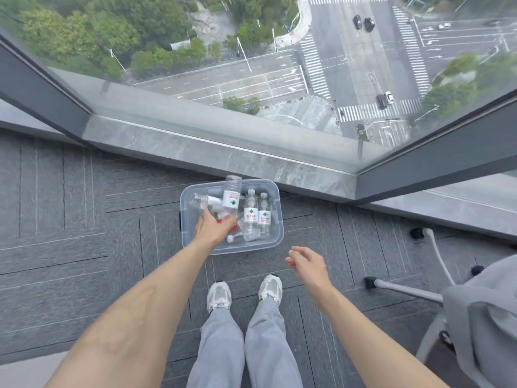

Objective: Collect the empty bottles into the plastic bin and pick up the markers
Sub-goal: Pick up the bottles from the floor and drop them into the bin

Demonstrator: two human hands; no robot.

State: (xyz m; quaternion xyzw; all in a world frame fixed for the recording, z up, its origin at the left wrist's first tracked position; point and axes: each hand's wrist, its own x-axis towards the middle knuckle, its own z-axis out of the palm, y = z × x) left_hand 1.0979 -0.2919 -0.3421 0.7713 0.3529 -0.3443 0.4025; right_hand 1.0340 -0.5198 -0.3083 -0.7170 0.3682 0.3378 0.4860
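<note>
Bottles [232, 195] | gripped by left hand [214, 228] over bin [251, 248] | right hand [307, 264] loose, empty

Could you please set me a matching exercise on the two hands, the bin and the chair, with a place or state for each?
1. left hand
2. right hand
3. bin
4. chair

A. on the carpet beside the sill
B. open, holding nothing
C. far right, under a grey garment
D. above the bin, gripping bottles

Pairs: 1-D, 2-B, 3-A, 4-C

The bin [246, 247] is clear, glossy plastic, and so are the bottles [251, 214]. The floor [70, 205] is rough, matt carpet. The window sill [223, 155] looks like smooth polished stone.
</note>
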